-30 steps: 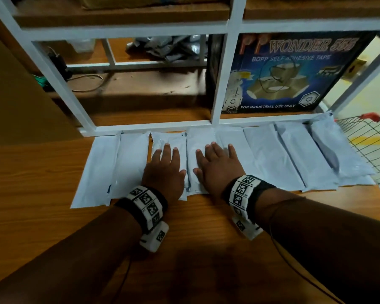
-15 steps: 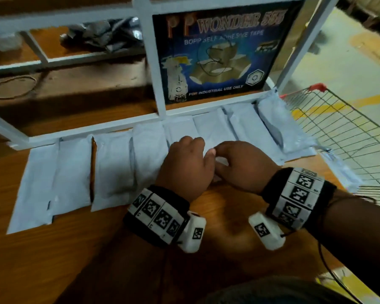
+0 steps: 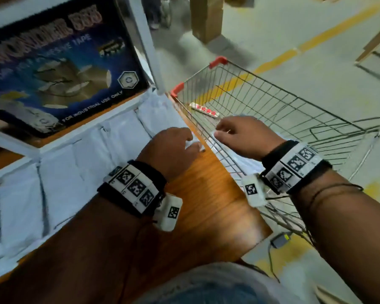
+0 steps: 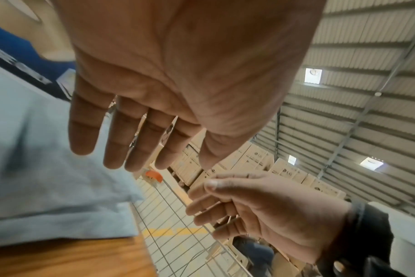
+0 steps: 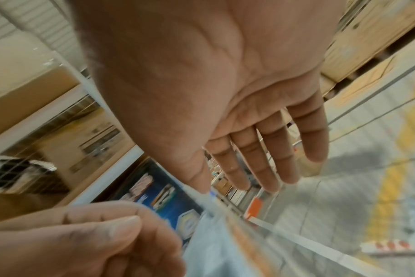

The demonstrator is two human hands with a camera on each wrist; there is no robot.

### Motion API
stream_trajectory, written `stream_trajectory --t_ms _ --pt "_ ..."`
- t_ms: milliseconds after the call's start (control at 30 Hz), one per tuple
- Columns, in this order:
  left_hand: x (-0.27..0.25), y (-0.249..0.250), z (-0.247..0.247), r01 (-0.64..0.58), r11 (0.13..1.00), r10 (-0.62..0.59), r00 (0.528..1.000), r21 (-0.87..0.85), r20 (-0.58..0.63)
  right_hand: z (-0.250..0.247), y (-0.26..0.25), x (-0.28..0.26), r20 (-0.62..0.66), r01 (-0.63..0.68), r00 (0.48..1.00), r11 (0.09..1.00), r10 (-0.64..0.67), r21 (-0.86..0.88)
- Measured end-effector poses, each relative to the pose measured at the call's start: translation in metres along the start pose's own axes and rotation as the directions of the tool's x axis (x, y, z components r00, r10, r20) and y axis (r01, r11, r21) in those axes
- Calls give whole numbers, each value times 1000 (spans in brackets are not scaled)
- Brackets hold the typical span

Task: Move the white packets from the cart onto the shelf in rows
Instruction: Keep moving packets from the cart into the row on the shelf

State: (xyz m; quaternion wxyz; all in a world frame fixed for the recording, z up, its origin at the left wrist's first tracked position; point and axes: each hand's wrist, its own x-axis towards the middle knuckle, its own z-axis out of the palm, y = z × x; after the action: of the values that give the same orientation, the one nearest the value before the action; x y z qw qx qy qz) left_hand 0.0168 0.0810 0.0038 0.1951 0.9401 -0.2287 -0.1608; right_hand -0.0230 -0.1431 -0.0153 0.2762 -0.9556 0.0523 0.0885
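Note:
Several white packets lie side by side in a row on the wooden shelf. My left hand hovers over the row's right end at the shelf edge, fingers relaxed and holding nothing. In the left wrist view the left hand shows straight fingers above a packet. My right hand reaches over the wire cart, loosely curled and holding nothing; its palm is bare in the right wrist view. A pale packet lies in the cart under that hand.
A blue tape box stands on the shelf behind the row, beside a white upright post. A small red-and-white pack lies in the cart. Beyond is a concrete floor with a yellow line.
Both hands left the middle of the row and moved right. The left hand now hangs at the shelf's right end and the right hand is over the cart. The view swung right.

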Motion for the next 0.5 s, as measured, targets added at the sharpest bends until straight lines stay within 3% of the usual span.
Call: stream_trajectory --t_ms 167,400,500 --pt "52 53 19 42 998 -43 999 55 19 -17 74 12 81 -54 995 999 54 -1" --pt "106 91 58 38 986 -64 985 165 158 -1 154 40 211 -120 969 992 124 -31" --pt "124 102 69 2 975 -42 983 223 177 18 186 65 276 -169 940 976 203 -140"
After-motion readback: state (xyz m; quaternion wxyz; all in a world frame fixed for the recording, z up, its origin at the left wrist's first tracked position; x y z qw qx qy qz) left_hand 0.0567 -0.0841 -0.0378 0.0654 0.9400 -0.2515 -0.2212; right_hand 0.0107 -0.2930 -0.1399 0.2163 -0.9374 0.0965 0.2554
